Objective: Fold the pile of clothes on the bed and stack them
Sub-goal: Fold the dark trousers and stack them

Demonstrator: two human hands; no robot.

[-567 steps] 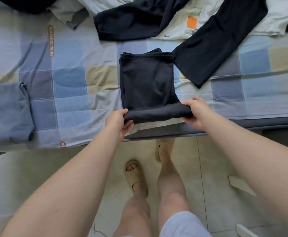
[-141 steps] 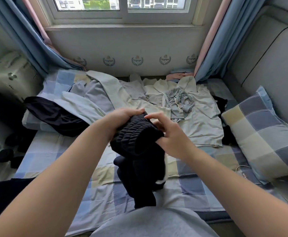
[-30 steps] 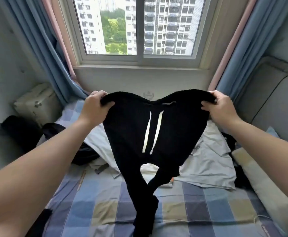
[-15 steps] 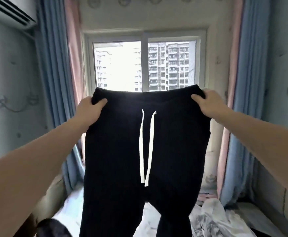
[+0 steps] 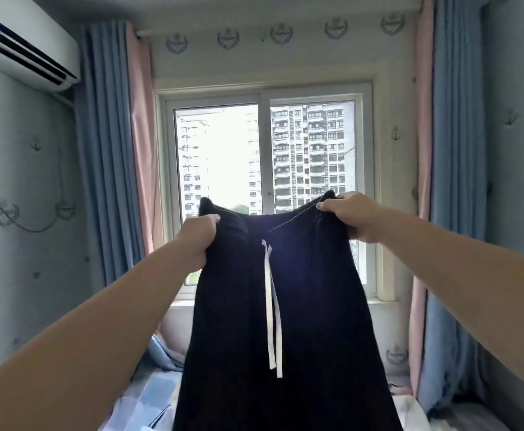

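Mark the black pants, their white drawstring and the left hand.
black pants (image 5: pixel 316 306), head view, front fabric.
white drawstring (image 5: pixel 270 306), head view, middle of the cord.
left hand (image 5: pixel 197 241), head view, back of the hand.

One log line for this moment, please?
item: black trousers | left hand: grips waistband | right hand: grips waistband | state: held up, unfolded, drawstring hanging

The trousers (image 5: pixel 310 306) before me are matt black cloth with a fine ribbed knit and a flat white cloth drawstring (image 5: pixel 268 290), the far curtains (image 5: pixel 105 150) are soft matt cloth, and the air conditioner (image 5: pixel 21 48) on the left is smooth white plastic.
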